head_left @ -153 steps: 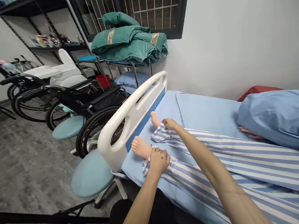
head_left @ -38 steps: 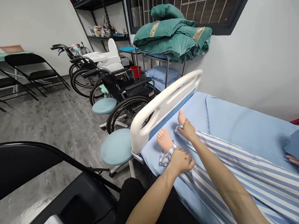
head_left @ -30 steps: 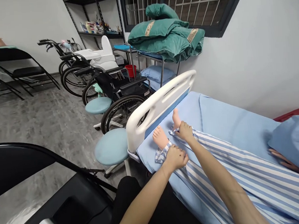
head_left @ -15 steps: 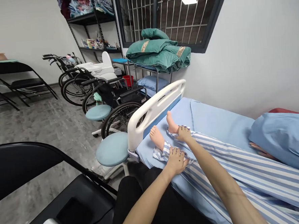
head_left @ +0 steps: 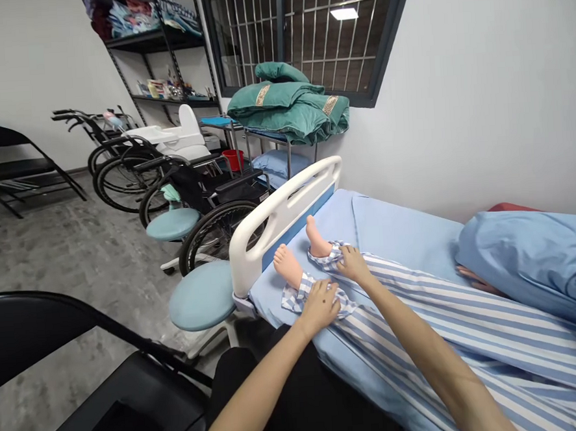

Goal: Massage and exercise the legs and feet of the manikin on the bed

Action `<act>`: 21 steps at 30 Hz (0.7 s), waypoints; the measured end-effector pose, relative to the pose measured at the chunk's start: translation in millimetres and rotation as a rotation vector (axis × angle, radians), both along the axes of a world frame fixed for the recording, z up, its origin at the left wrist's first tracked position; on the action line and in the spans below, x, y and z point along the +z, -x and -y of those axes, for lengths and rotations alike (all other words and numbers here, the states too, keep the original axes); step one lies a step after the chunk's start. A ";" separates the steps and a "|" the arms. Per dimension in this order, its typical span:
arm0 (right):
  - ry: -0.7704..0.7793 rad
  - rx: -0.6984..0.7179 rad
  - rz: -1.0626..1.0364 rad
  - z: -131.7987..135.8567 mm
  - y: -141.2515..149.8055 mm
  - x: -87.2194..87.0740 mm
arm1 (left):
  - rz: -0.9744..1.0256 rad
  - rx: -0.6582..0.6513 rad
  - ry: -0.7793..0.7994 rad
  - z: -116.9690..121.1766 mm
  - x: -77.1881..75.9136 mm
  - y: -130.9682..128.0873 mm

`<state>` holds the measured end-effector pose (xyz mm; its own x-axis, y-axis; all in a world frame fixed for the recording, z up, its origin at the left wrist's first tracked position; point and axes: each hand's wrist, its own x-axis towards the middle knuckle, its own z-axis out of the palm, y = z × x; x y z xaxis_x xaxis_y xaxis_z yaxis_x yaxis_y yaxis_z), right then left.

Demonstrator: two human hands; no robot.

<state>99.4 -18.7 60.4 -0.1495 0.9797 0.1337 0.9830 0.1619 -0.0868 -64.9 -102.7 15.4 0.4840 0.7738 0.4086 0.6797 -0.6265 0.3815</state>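
Room has slid left in view since a moment ago; left hand [head_left: 320, 306] lies on the near cuff [head_left: 296, 301] of the striped trousers [head_left: 470, 324], right hand [head_left: 353, 265] on the far cuff [head_left: 325, 255], any pinch on the cloth impossible to tell; bare near foot [head_left: 287, 266] and far foot [head_left: 317, 238] just beyond, touching the sheet, then white footboard [head_left: 283, 222] and stool [head_left: 200, 304] past it

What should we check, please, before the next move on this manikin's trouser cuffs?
Left hand on the near trouser cuff: ok.
Right hand on the far trouser cuff: ok.
Near foot and far foot bare, outside the cuffs: ok.
Near foot's toes clear of the white footboard: cannot tell.
Firmness of each hand's grip: cannot tell.
Manikin's head end in view: not ok, a blue cloth covers it.
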 end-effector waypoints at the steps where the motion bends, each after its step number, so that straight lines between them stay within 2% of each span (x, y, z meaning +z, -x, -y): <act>1: -0.006 0.031 -0.024 6.8 -8.2 2.4 | 0.007 -0.008 -0.006 -8.2 6.6 1.3; 4: 0.149 0.123 -0.091 33.9 -43.3 7.1 | 0.010 -0.054 -0.022 -38.1 31.8 -9.3; 6: 0.316 0.135 -0.117 56.3 -75.8 5.6 | -0.009 -0.113 -0.032 -57.6 47.2 -32.4; 8: 0.452 0.091 -0.121 80.0 -112.7 -1.5 | -0.061 -0.201 -0.040 -73.6 55.7 -65.3; 11: 0.610 -0.038 -0.149 112.3 -165.5 -20.6 | -0.232 -0.344 -0.025 -94.8 52.1 -111.1; 13: 0.650 -0.136 -0.248 127.1 -192.5 -34.0 | -0.394 -0.357 0.023 -113.7 42.2 -124.1; 15: 0.661 -0.198 -0.379 134.6 -210.1 -43.4 | -0.551 -0.264 0.088 -138.7 32.2 -118.8; 17: 0.650 -0.215 -0.460 135.5 -218.7 -47.5 | -0.654 -0.153 0.119 -166.2 26.8 -101.8; 21: 0.713 -0.232 -0.496 129.0 -221.5 -47.8 | -0.851 -0.120 0.143 -207.0 29.8 -75.3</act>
<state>320.9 -147.7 12.6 -0.0248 0.8532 -0.5210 0.8073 -0.2903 -0.5139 10.3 104.3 45.2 0.6627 0.7139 -0.2263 0.7016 -0.6975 -0.1459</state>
